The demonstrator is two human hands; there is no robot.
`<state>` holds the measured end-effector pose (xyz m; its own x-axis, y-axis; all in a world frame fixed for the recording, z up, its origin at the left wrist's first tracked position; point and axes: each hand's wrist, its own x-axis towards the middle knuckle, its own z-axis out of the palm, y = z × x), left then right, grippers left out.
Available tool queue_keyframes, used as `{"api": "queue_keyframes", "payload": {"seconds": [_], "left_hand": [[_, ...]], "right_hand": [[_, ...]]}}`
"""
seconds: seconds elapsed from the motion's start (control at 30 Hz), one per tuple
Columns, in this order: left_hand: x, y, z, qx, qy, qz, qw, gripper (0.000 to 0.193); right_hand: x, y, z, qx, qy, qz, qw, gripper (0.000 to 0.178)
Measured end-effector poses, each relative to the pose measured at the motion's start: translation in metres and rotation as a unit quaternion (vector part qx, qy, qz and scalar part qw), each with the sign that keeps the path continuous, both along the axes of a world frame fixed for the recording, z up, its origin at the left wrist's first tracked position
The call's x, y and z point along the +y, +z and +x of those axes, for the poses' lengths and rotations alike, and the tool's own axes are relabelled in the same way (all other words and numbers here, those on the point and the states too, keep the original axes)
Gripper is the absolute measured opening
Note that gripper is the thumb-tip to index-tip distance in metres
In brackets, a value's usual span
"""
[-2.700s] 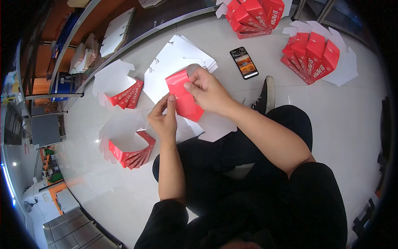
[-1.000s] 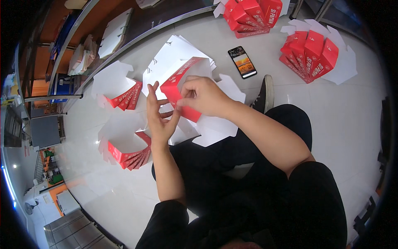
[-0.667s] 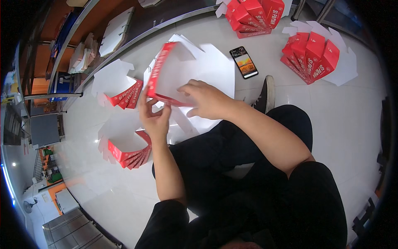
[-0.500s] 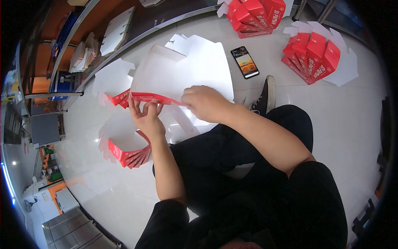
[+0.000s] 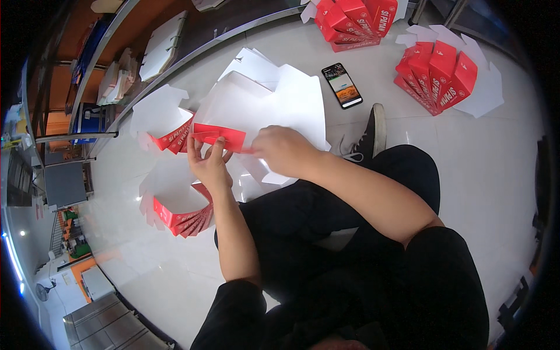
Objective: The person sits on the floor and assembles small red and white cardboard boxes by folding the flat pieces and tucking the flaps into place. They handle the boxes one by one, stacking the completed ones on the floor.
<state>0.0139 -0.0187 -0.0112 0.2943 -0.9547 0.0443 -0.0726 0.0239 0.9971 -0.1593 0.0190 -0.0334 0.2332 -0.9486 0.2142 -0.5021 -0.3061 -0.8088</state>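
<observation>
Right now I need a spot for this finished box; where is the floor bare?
Bare white tile floor lies right of the black sneaker, below the red folded boxes. Crowded: around the flat white cardboard sheet and the black smartphone.

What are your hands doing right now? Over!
Left hand and right hand both grip the red-and-white carton blank, opened flat. Folded cartons stacked close by the left hand. Phone clear.

One phone [image 5: 342, 85], perhaps four carton stacks [image 5: 441, 68].
</observation>
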Motion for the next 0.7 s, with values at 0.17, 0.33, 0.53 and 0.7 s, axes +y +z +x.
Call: {"api": "queue_keyframes", "payload": {"seconds": [0.17, 0.33, 0.53, 0.7], "left_hand": [[0.001, -0.007, 0.002, -0.034, -0.066, -0.027, 0.997, 0.073], [-0.002, -0.009, 0.006, -0.188, -0.151, -0.099, 0.965, 0.075], [0.007, 0.012, -0.005, -0.277, -0.217, -0.095, 0.931, 0.069], [0.014, 0.001, -0.003, -0.349, -0.168, -0.224, 0.894, 0.066]], "right_hand": [[-0.009, 0.003, -0.007, -0.135, -0.089, 0.141, 0.977, 0.012], [-0.004, 0.004, -0.005, -0.160, -0.105, 0.130, 0.973, 0.011], [0.000, -0.003, -0.004, -0.136, -0.078, 0.079, 0.985, 0.013], [-0.005, 0.008, 0.001, -0.136, -0.098, 0.047, 0.985, 0.028]]}}
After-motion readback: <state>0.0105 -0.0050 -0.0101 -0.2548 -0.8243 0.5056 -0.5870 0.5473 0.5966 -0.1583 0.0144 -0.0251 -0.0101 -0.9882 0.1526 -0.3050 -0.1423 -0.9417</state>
